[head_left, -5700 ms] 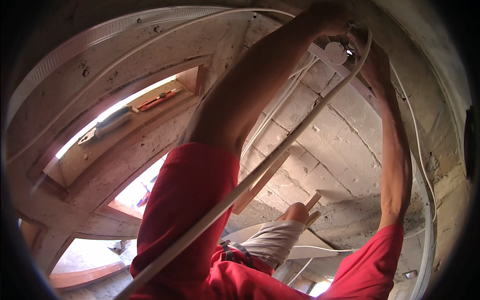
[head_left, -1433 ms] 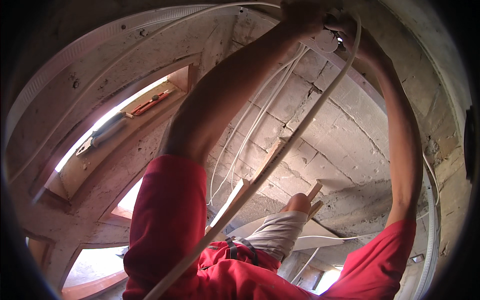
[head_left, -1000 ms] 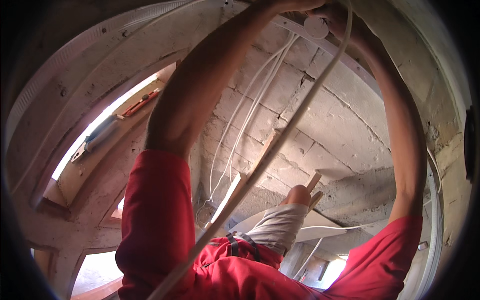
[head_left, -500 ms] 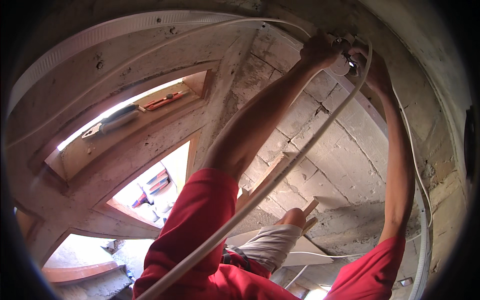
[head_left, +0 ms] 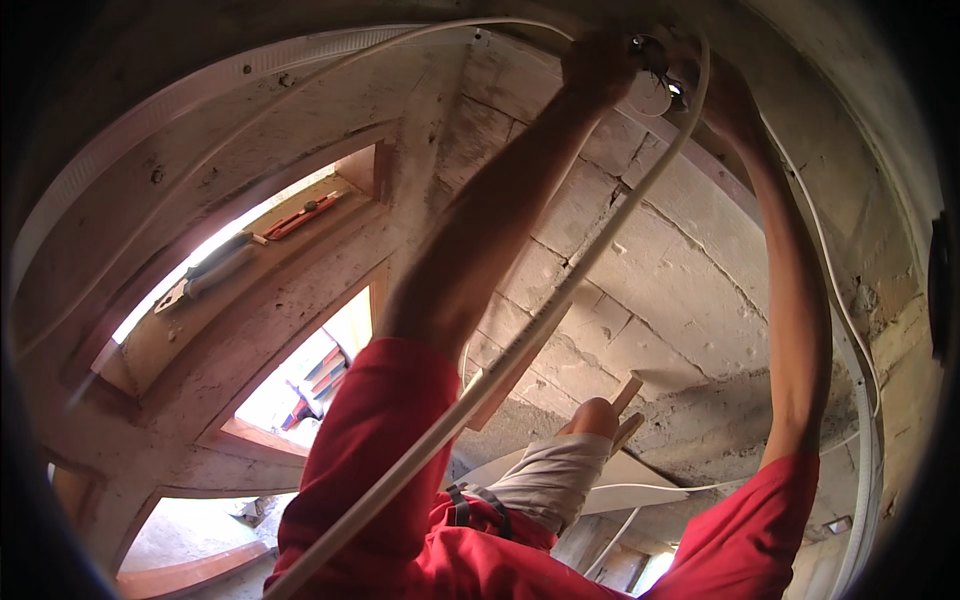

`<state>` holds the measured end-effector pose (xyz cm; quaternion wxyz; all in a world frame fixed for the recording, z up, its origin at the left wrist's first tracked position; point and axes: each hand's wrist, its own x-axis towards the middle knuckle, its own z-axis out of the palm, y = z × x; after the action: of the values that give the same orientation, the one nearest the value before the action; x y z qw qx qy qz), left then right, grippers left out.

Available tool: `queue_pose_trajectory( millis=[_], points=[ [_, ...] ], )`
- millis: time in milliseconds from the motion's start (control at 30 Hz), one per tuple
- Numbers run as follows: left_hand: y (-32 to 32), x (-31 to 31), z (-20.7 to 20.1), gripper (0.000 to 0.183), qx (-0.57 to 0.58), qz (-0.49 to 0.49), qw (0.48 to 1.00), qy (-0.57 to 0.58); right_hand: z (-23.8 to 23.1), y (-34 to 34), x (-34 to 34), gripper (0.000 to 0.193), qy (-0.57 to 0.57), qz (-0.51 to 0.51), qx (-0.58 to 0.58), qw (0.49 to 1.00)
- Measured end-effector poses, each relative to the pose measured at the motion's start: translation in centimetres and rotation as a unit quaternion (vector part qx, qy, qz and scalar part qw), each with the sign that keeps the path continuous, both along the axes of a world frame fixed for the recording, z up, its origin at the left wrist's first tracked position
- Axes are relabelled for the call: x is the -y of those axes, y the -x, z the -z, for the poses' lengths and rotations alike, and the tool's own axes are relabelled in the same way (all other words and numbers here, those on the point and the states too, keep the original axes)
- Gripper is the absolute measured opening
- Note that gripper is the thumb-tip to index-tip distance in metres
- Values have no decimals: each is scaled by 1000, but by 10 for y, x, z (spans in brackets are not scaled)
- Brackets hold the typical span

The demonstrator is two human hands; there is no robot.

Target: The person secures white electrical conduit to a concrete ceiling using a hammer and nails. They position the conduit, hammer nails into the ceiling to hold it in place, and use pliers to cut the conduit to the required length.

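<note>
Overhead, at the top of the head view, both my hands work at a small round white fitting [head_left: 651,96] with dark wires and a bright metallic spot at its edge. My left hand [head_left: 598,68] is on its left side, fingers curled and closed; what they pinch is in shadow. On the other side, my right hand [head_left: 730,103] has its fingers bent in toward the fitting, partly behind a thick white cable [head_left: 570,285]. That cable runs from beside my right hand down across my red left sleeve. A thinner white cable [head_left: 505,20] arcs toward my left hand.
Pliers [head_left: 215,265] and a red-handled tool [head_left: 300,215] lie on a wooden window ledge [head_left: 240,290] at left. A metal strip [head_left: 700,175] crosses the rough block wall [head_left: 690,290]. Another white cable [head_left: 815,215] hangs beside my right forearm. Wooden boards [head_left: 625,410] stand below.
The view has shifted, so the fitting and both hands appear higher and farther left. Both hands stay at the fitting. The thick cable still crosses in front of me.
</note>
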<state>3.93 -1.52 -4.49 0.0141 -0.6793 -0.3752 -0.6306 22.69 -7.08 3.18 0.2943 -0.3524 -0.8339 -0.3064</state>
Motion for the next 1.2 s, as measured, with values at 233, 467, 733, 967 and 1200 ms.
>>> queue_pose_trajectory(
  millis=[233,467,733,967,1200],
  points=[
    [35,-2,20,43,78,285,955,2,-2,-6,2,26,63,16,-47,997],
    [31,3,12,38,126,320,936,79,-5,14,26,25,121,63,-81,987],
    [2,11,9,28,112,173,977,52,-4,3,22,28,93,52,-59,993],
    [14,1,10,29,144,238,955,106,-4,8,16,28,78,42,-40,995],
    [10,16,14,27,97,125,975,-154,-2,6,14,32,145,-45,-147,977]
  ],
)
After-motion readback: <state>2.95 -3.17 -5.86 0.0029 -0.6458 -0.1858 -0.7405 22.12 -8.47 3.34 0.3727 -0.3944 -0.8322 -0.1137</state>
